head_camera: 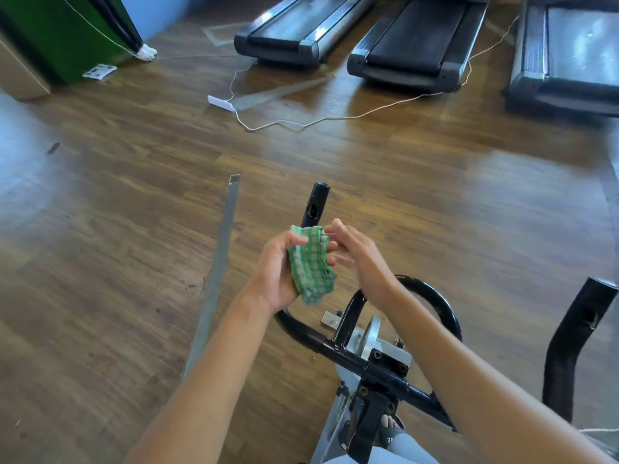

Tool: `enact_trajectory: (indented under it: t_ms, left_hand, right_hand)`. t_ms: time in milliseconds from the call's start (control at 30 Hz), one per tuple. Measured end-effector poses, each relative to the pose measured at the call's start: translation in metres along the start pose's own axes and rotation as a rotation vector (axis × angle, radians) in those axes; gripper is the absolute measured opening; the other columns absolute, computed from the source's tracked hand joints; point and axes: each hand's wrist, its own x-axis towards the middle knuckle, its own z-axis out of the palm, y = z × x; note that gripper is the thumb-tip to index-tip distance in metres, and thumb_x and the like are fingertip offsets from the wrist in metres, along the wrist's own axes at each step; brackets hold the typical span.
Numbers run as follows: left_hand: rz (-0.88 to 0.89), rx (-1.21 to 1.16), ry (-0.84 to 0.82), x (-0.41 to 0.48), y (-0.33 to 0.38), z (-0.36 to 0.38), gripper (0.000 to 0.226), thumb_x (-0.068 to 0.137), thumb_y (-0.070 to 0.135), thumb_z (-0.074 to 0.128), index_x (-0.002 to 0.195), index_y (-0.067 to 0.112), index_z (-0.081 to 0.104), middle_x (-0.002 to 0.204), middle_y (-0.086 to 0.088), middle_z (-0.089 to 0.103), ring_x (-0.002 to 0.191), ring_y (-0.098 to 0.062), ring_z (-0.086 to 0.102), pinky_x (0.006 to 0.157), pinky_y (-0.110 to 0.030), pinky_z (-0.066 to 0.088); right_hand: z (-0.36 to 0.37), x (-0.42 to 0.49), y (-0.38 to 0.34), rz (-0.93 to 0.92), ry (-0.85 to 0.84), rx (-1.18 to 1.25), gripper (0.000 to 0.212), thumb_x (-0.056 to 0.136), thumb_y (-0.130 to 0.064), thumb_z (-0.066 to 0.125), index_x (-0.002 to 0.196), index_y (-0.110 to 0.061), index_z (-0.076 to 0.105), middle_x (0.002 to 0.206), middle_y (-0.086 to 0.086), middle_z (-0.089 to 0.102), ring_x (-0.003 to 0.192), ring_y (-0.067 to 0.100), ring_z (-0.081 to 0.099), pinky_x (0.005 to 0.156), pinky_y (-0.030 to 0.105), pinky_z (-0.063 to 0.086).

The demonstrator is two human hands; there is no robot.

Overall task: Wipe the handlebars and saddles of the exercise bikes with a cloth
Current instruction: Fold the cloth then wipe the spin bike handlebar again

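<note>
Just above the black handlebar (432,293), our left hand (276,272) gripped the folded green cloth (310,262), while the loosely spread fingers of our right hand (356,256) touched its edge.

Your cloth (311,262): green-white check. Handlebars (432,296) black. Floor (134,195) brown wood grain. Cable (335,117) white. Treadmills (412,41) black-grey.

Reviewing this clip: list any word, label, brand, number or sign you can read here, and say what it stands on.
No text reads in full.
Sandal under the bike's handlebars: a pale mark like "E", too cut off to read.
Printed white card on the floor: dark marks, too small and blurred.
Green checked cloth, treadmills: no lettering visible.
</note>
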Motion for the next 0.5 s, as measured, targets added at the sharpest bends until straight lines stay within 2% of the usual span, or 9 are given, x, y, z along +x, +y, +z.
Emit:
enact_trajectory:
  t_ms: [100, 200, 300, 367, 433, 500]
  left_hand:
    - [-0.021, -0.092, 0.013, 0.008, 0.004, 0.004, 0.043, 0.080, 0.012, 0.053, 0.122, 0.002, 0.060, 0.104, -0.018, 0.064, 0.091, -0.030, 0.063, 0.089, -0.047, 0.053]
    - [0.025, -0.077, 0.092, 0.021, 0.006, 0.009, 0.028, 0.088, 0.005, 0.054, 0.114, 0.001, 0.064, 0.102, -0.017, 0.069, 0.095, -0.031, 0.067, 0.085, -0.045, 0.057]
    - [0.159, 0.391, 0.328, 0.034, 0.005, 0.015, 0.021, 0.089, 0.008, 0.069, 0.109, 0.008, 0.064, 0.105, -0.012, 0.072, 0.092, -0.024, 0.071, 0.078, -0.034, 0.058]
    - [0.285, 0.714, 0.387, 0.038, 0.011, 0.015, 0.012, 0.089, 0.022, 0.073, 0.097, 0.017, 0.068, 0.094, -0.001, 0.073, 0.086, -0.011, 0.070, 0.069, -0.020, 0.053]
    - [0.369, 0.795, 0.349, 0.045, 0.024, 0.011, 0.021, 0.095, 0.035, 0.064, 0.096, 0.015, 0.072, 0.087, 0.006, 0.072, 0.082, -0.004, 0.067, 0.066, -0.014, 0.050]
    - [0.439, 0.830, 0.402, 0.057, 0.041, 0.003, 0.025, 0.100, 0.029, 0.056, 0.108, 0.010, 0.071, 0.092, 0.007, 0.066, 0.084, -0.002, 0.061, 0.075, -0.015, 0.045]
  right_hand:
    - [0.012, -0.003, -0.005, 0.112, -0.100, 0.342, 0.064, 0.091, -0.069, 0.042, 0.128, -0.022, 0.065, 0.127, 0.003, 0.066, 0.120, 0.020, 0.061, 0.109, 0.044, 0.043]
    - [0.018, -0.005, -0.005, 0.180, -0.118, 0.543, 0.068, 0.092, -0.064, 0.044, 0.138, -0.016, 0.058, 0.134, 0.013, 0.063, 0.124, 0.028, 0.061, 0.104, 0.044, 0.048]
    - [0.027, -0.004, -0.009, 0.231, -0.059, 0.638, 0.056, 0.096, -0.051, 0.052, 0.134, -0.010, 0.059, 0.129, 0.019, 0.065, 0.119, 0.032, 0.064, 0.106, 0.049, 0.047]
    - [0.029, -0.003, -0.007, 0.236, 0.009, 0.638, 0.050, 0.100, -0.047, 0.050, 0.131, -0.010, 0.061, 0.127, 0.019, 0.067, 0.117, 0.031, 0.065, 0.105, 0.050, 0.048]
    - [0.026, 0.001, -0.007, 0.207, 0.084, 0.650, 0.045, 0.101, -0.044, 0.049, 0.127, -0.010, 0.064, 0.125, 0.016, 0.069, 0.114, 0.029, 0.067, 0.100, 0.045, 0.051]
    - [0.022, 0.012, -0.010, 0.176, 0.218, 0.651, 0.045, 0.100, -0.043, 0.052, 0.129, -0.010, 0.061, 0.122, 0.013, 0.071, 0.110, 0.028, 0.068, 0.096, 0.043, 0.053]
